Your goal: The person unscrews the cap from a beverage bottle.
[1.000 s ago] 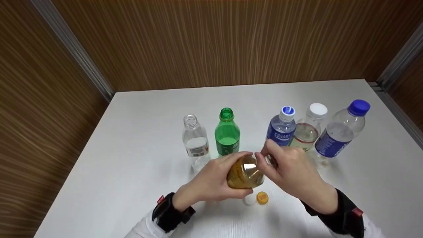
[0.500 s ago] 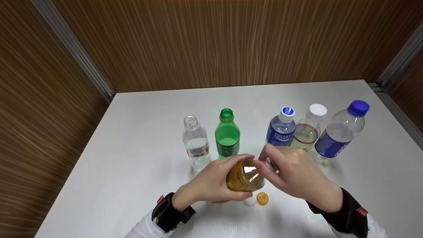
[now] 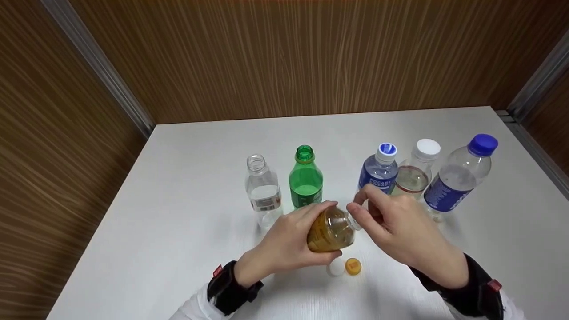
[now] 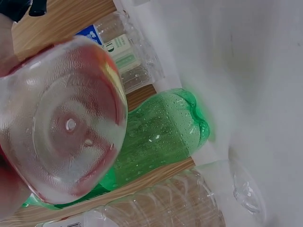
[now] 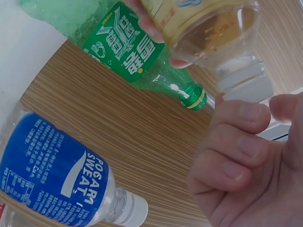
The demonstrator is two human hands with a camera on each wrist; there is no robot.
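My left hand (image 3: 291, 240) grips a bottle of amber drink (image 3: 326, 231), tilted with its neck to the right; the left wrist view shows the bottle's clear base (image 4: 71, 123). At the neck, my right hand (image 3: 400, 233) has its fingers curled, thumb and index fingertips against the white bottle cap (image 5: 251, 89). Beneath the held bottle, a white cap (image 3: 336, 267) and an orange cap (image 3: 353, 266) lie on the table. Just beyond my left hand stand an uncapped clear bottle (image 3: 263, 195) and an uncapped green bottle (image 3: 306, 178).
Right of centre stand a blue-labelled Pocari Sweat bottle (image 3: 378, 175), a white-capped bottle (image 3: 411, 178) and a blue-capped bottle (image 3: 453, 182), close together. The white table (image 3: 186, 178) ends at a wood-grain panel (image 3: 311, 58) behind and another on the left.
My right hand has shifted slightly right and its fingertips have changed position, so more of the bottle's neck shows. The left hand still holds the bottle, turned a little.
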